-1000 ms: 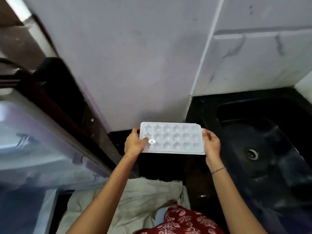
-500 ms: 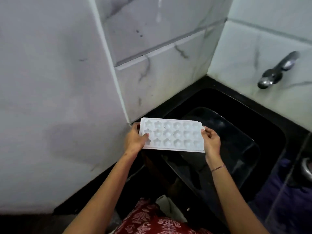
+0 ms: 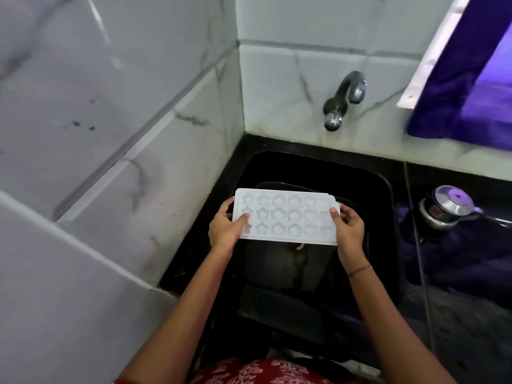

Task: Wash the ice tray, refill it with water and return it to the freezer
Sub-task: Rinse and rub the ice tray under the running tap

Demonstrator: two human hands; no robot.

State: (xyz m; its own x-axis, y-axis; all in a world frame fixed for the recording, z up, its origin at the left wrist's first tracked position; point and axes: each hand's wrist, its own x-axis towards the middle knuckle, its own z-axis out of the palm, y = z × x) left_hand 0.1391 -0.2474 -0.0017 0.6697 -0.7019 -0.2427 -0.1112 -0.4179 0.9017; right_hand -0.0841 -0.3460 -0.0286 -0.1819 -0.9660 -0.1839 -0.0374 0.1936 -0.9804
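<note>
Holds white ice tray [image 3: 285, 216] flat and level above black sink [image 3: 302, 167], just below frame centre, cavities facing up, clear of the basin floor. Grips the tray's 9 o'clock end with left hand [image 3: 225, 230]: thumb laid across the top face, fingers curled round the edge. Pinches the tray's 3 o'clock end with right hand [image 3: 347, 227]: thumb on the top rim, fingers wrapped beneath. Shows star-shaped and rounded cavities in three rows; cannot tell whether wet or dry. Finds metal tap [image 3: 345, 99] at 12 o'clock of the tray, mounted on tiled wall [image 3: 279, 87], spout well apart from the tray. Notes lidded steel pot [image 3: 448, 209] at 3 o'clock of the sink, standing on dark counter [image 3: 457, 286]. Notes purple curtain [image 3: 465, 79] at 2 o'clock, hanging against the wall. Records thin bracelet [image 3: 360, 270] on the right wrist and red patterned garment [image 3: 263, 372] at 6 o'clock, along the frame bottom.
</note>
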